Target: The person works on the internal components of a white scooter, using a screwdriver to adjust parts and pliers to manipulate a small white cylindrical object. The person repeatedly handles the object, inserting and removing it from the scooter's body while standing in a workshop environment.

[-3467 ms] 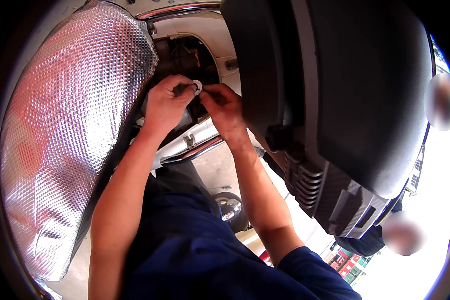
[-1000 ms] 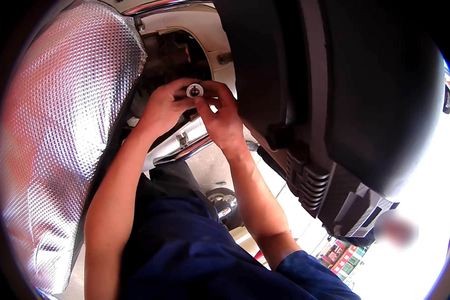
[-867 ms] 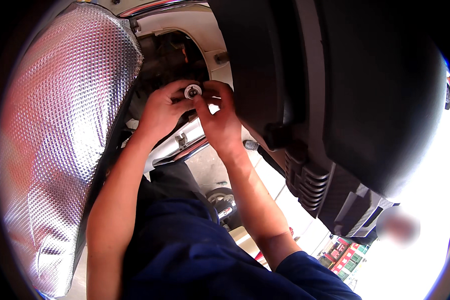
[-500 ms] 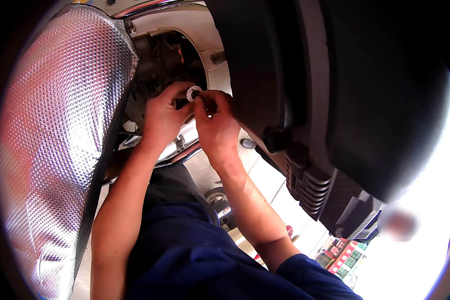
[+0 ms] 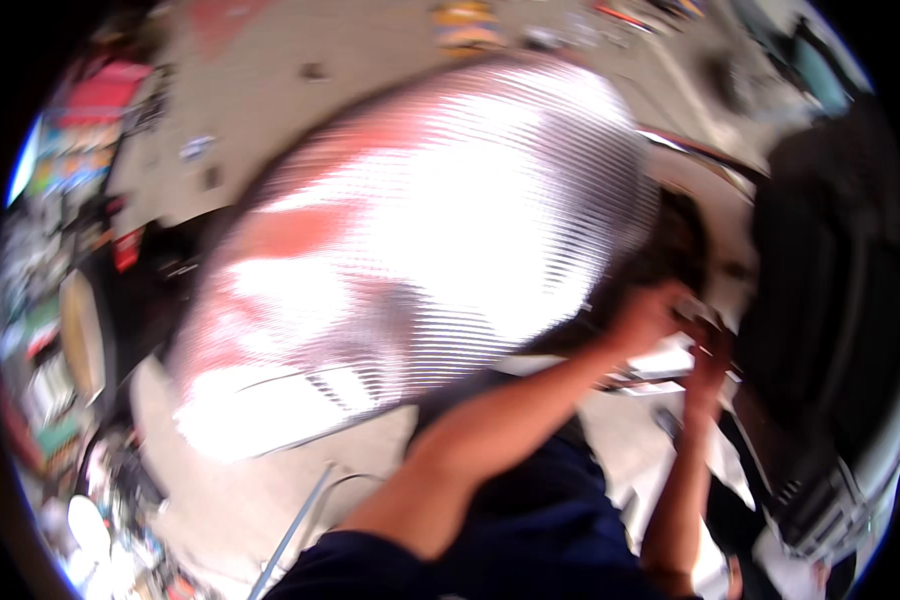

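My left hand (image 5: 658,312) and my right hand (image 5: 708,350) are close together over the dark opening (image 5: 675,235) in the pale body panel (image 5: 720,215) of a vehicle. Their fingers are smeared by motion, and I cannot make out what is between them. Left of the opening is a large silver textured foil-covered part (image 5: 410,250). Right of it stands a bulky black plastic part (image 5: 815,290), close beside my right hand.
A concrete floor (image 5: 250,90) spreads beyond the foil part, with scattered small items. Shelves and clutter (image 5: 65,380) line the left edge. A blue rod or hose (image 5: 290,525) lies at lower left. A person's dark-clad legs (image 5: 735,520) show at lower right.
My view has swung quickly leftward, so the hands and opening sit right of and lower than before, and the left-hand surroundings show. The small white ring seen between my fingers is now too blurred to see.
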Available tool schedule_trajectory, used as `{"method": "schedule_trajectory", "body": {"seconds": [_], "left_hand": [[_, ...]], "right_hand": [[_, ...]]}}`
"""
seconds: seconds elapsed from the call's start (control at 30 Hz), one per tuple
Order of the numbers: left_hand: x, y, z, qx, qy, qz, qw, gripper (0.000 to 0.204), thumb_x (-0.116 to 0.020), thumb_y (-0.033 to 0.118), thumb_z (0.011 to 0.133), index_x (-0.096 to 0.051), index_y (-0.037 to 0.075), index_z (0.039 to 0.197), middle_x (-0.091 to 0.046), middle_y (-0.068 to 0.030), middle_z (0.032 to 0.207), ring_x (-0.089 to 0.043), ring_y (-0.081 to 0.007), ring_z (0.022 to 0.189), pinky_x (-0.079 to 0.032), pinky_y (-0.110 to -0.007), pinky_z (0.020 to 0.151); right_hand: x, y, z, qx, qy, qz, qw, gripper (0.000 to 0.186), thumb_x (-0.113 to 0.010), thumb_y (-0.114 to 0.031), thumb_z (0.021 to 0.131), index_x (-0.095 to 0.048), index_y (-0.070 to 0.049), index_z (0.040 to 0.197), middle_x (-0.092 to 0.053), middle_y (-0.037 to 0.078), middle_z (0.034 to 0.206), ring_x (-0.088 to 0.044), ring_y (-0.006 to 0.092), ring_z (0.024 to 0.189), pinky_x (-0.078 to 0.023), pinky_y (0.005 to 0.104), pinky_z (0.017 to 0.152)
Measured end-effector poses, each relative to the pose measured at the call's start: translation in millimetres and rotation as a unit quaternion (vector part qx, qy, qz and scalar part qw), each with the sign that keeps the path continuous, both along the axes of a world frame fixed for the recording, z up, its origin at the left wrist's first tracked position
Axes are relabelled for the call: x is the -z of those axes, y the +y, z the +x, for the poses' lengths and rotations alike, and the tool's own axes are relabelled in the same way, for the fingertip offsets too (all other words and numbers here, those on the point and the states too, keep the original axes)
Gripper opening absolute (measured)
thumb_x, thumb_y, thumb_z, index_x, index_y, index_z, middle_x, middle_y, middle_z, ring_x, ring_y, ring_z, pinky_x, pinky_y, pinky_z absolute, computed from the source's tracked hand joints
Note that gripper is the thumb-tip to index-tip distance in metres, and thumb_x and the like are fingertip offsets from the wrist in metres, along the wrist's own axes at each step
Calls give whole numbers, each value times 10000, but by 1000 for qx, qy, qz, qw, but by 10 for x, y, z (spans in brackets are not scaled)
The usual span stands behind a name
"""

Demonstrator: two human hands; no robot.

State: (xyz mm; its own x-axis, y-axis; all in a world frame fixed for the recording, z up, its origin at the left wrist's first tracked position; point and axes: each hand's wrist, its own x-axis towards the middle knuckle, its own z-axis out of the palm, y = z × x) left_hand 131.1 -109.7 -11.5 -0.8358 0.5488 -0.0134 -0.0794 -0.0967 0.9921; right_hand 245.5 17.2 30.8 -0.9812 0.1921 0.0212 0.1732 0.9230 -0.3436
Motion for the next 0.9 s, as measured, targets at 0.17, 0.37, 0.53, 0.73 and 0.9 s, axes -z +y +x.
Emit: {"method": "schedule_trajectory", "body": {"seconds": [0.17, 0.37, 0.53, 0.73, 0.9], "left_hand": [[88, 438, 312, 12, 54, -42, 998, 181, -636, 60, 751, -638, 30, 930, -634, -181, 969, -606, -355, 935, -488, -416, 803], [-558, -122, 194, 43, 42, -176, 983, 382, -663, 129, 802, -569, 11, 1152, -636, -209, 1014, -628, -353, 901, -500, -450, 800], [-2349, -1926, -596, 184, -74, -110, 974, 360, -634, 208, 906, -561, 31, 1211, -668, -110, 989, -631, -125, 719, -474, -264, 600], [-2013, -4967, -1959, -438, 83, -398, 802, 305, -542, 200, 906, -629, -52, 1055, -679, -103, 913, -627, -196, 866, -467, -319, 792], [-714, -6336, -2275, -456, -298, -344, 765, 278, -578, 351, 860, -564, 73, 849, -466, -54, 657, -443, -165, 558, -276, -365, 470]], "right_hand": [[-220, -65, -254, 268, -18, -404, 874, 387, -569, -290, 958, -552, 9, 1203, -608, 60, 1072, -555, 132, 1008, -446, 274, 859], [-312, -218, -350, 195, -59, -321, 925, 279, -524, -227, 950, -584, 33, 1031, -574, 112, 928, -545, 206, 875, -436, 341, 779], [-47, -49, -161, 175, 28, -323, 930, 241, -552, -177, 897, -584, 12, 1041, -578, 87, 954, -564, 186, 878, -469, 322, 749], [-269, -377, -305, 216, 57, -301, 927, 256, -568, -154, 850, -604, 26, 1028, -600, 110, 932, -560, 209, 853, -438, 338, 805], [-10, -246, -280, 220, 64, -356, 906, 307, -586, -181, 877, -581, 15, 1113, -602, 80, 994, -565, 187, 884, -462, 311, 800]]}}
